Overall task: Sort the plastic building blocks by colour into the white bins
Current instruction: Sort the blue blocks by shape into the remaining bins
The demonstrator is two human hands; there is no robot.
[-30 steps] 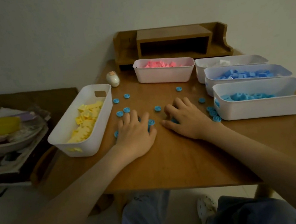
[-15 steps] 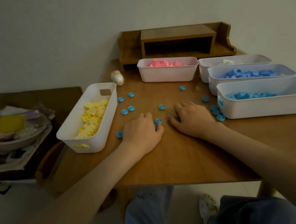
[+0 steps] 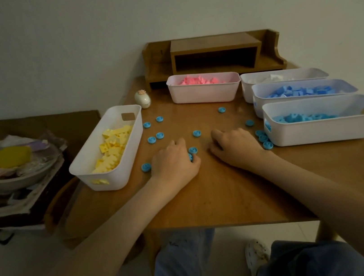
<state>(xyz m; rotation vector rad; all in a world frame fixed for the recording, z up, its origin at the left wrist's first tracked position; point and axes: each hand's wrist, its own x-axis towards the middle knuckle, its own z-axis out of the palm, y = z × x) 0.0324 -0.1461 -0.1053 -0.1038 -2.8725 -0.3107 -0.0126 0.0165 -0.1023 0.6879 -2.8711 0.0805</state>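
Left hand [image 3: 173,160] curled over blue discs [image 3: 192,150], right hand [image 3: 236,146] curled, both on table [image 3: 219,191]

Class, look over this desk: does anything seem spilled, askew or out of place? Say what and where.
Yes: light-blue round pieces lie scattered on the table between the bins, several bunched against the nearest right bin that holds matching ones. The bin of yellow blocks sits angled to the others. Nothing looks broken.

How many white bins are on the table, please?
5. The yellow-block bin on the left; the pink-block bin at the back; on the right, back to front, the white-block bin, the darker-blue bin and the light-blue bin. None seems hidden.
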